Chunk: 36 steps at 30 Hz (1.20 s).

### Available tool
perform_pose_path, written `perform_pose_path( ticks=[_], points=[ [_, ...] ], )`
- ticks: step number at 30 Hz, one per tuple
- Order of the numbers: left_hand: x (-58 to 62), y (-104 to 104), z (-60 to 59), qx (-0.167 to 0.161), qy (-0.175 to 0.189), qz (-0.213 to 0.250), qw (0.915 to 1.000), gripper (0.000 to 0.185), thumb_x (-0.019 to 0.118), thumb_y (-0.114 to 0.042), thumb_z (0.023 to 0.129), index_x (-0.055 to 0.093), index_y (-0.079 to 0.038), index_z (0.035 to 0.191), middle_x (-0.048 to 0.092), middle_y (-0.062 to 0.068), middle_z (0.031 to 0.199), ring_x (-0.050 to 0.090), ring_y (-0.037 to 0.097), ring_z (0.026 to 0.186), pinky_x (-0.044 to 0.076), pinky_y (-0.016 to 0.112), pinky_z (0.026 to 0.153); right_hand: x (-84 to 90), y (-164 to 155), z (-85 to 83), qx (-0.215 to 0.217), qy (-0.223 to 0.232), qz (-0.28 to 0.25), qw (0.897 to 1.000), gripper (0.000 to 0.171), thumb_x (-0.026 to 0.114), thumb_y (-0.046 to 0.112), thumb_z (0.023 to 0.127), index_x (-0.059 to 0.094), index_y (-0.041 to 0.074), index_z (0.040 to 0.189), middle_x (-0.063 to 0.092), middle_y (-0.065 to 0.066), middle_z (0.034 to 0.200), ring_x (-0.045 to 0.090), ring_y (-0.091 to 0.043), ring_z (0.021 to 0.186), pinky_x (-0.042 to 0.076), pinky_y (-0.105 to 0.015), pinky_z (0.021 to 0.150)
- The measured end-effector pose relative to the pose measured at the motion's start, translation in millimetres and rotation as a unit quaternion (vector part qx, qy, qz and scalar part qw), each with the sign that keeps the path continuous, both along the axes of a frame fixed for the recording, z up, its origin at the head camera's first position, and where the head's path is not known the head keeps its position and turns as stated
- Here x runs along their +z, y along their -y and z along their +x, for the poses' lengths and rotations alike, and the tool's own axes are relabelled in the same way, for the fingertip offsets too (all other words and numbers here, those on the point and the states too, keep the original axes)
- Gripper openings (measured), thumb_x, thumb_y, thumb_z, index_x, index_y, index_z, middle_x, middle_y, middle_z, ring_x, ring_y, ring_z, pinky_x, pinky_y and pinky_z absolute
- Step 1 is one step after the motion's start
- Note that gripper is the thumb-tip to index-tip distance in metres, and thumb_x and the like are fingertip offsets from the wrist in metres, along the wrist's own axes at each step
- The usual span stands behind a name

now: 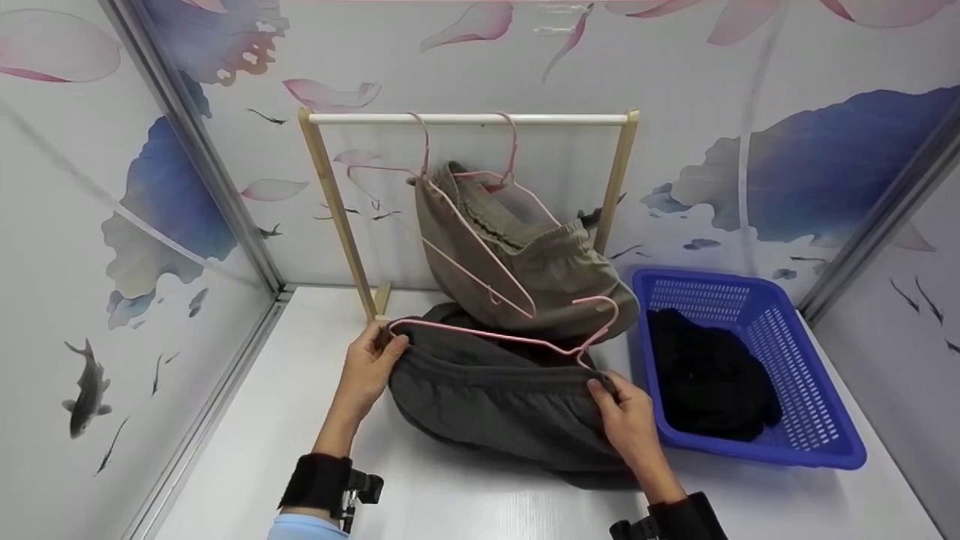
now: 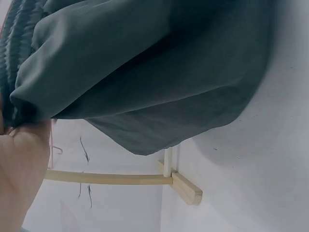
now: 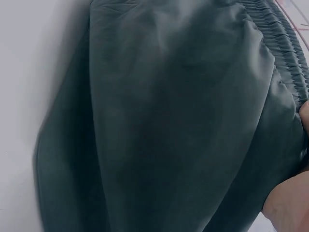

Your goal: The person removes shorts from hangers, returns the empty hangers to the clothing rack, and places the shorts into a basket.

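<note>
Dark grey elastic-waisted trousers [image 1: 495,412] hang stretched between both hands, close over the table. My left hand [image 1: 371,367] pinches the left end of the waistband, thumb on top, right at one end of a pink hanger [image 1: 480,331]. The right hand [image 1: 628,412] grips the waistband's other end, its thumb on the front side. The hanger lies along the waist opening with its hook toward the upper right, and its right end is hidden behind the waistband. In the left wrist view, the trousers' cloth [image 2: 145,82] drapes beside the hand; in the right wrist view the cloth [image 3: 169,121] fills most of the picture.
Behind the hands stands a rack with a white rail [image 1: 375,119] and wooden legs [image 1: 337,202]. Khaki elastic-waisted bottoms [image 1: 555,277] hang there among two pink hangers. A blue basket [image 1: 817,375] on the right holds black cloth [image 1: 709,375]. Printed panels enclose the white table [image 1: 247,450].
</note>
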State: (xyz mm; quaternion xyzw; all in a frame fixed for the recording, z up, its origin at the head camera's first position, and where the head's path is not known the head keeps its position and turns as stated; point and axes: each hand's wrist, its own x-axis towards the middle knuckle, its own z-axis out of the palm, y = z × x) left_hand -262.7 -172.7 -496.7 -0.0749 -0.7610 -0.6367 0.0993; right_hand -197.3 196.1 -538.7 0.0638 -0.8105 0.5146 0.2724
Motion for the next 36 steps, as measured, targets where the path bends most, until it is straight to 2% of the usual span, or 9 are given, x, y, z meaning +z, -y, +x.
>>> perform_pose_path(
  ticks=[6,8,11,14,17,24,29,32,36],
  points=[
    [3.7,6.9,2.1,-0.106,0.050,0.042,0.9922,0.039,0.072,-0.004,0.095,0.060,0.003,0.132,0.061,0.009,0.115,0.061,0.014,0.101,0.052,0.022,0.086,-2.6,-4.1,-0.9,-0.003,-0.001,0.010,1.000,0.008,0.069,0.002,0.096,0.075,0.006,0.094,0.061,0.002,0.073,0.051,-0.006,0.068,0.040,-0.017,0.064],
    [4.7,9.6,2.4,-0.130,0.066,0.040,0.9885,0.043,0.073,-0.001,0.093,0.058,0.005,0.133,0.059,0.009,0.114,0.061,0.014,0.100,0.052,0.022,0.085,-3.5,-4.9,-1.1,-0.003,-0.004,0.012,1.000,0.007,0.069,0.003,0.097,0.075,0.005,0.094,0.059,0.003,0.071,0.050,-0.006,0.066,0.039,-0.018,0.063],
    [6.7,11.2,2.7,-0.146,0.077,0.018,0.9861,0.047,0.071,0.004,0.086,0.059,0.007,0.131,0.060,0.009,0.111,0.058,0.014,0.097,0.051,0.023,0.082,-3.9,-4.9,-1.1,-0.004,-0.011,0.016,1.000,0.007,0.070,0.003,0.097,0.075,0.005,0.093,0.057,0.003,0.070,0.049,-0.006,0.067,0.038,-0.018,0.063],
    [7.8,9.8,2.4,-0.137,0.079,-0.019,0.9872,0.047,0.068,0.007,0.081,0.062,0.005,0.128,0.062,0.008,0.111,0.056,0.017,0.097,0.050,0.025,0.083,-4.1,-4.2,-0.7,-0.003,-0.019,0.019,1.000,0.008,0.070,0.002,0.096,0.075,0.007,0.091,0.058,0.003,0.071,0.050,-0.007,0.068,0.039,-0.018,0.064],
    [9.9,7.0,2.9,-0.113,0.086,-0.048,0.9887,0.042,0.066,0.009,0.080,0.066,0.003,0.122,0.063,0.009,0.108,0.053,0.020,0.096,0.047,0.029,0.083,-4.4,-3.1,0.1,0.001,-0.028,0.020,0.999,0.010,0.071,-0.001,0.094,0.075,0.008,0.090,0.062,0.002,0.074,0.052,-0.006,0.069,0.040,-0.017,0.066],
    [12.6,0.8,5.4,-0.054,0.111,-0.117,0.9854,0.041,0.064,0.005,0.089,0.069,-0.004,0.128,0.069,0.013,0.123,0.059,0.023,0.105,0.047,0.040,0.096,-5.4,-0.2,0.4,0.005,-0.056,0.025,0.998,0.014,0.072,-0.009,0.088,0.075,0.004,0.089,0.071,-0.005,0.080,0.058,-0.003,0.074,0.044,-0.013,0.071],
    [12.1,-1.0,5.5,-0.047,0.120,-0.099,0.9867,0.046,0.058,0.008,0.087,0.065,0.000,0.132,0.066,0.014,0.124,0.056,0.023,0.104,0.045,0.035,0.092,-8.4,-1.4,-0.8,-0.010,-0.067,0.029,0.997,0.006,0.072,-0.008,0.089,0.073,-0.003,0.092,0.073,-0.010,0.083,0.059,-0.002,0.077,0.043,-0.010,0.073],
    [9.7,-0.3,4.5,-0.046,0.137,-0.085,0.9859,0.047,0.054,0.008,0.086,0.063,0.001,0.132,0.063,0.015,0.123,0.053,0.025,0.102,0.043,0.034,0.088,-6.8,-2.0,-0.1,-0.006,-0.063,0.022,0.998,0.004,0.072,-0.004,0.091,0.074,-0.002,0.094,0.071,-0.008,0.080,0.057,-0.001,0.074,0.043,-0.011,0.070],
    [7.0,-0.5,4.5,-0.047,0.157,-0.088,0.9824,0.046,0.053,0.006,0.087,0.060,0.003,0.132,0.060,0.017,0.127,0.052,0.026,0.107,0.043,0.037,0.094,-1.0,-0.9,2.1,0.000,-0.062,0.013,0.998,0.010,0.071,-0.007,0.091,0.075,0.002,0.095,0.066,-0.005,0.074,0.052,-0.002,0.068,0.041,-0.015,0.064]
  ],
)
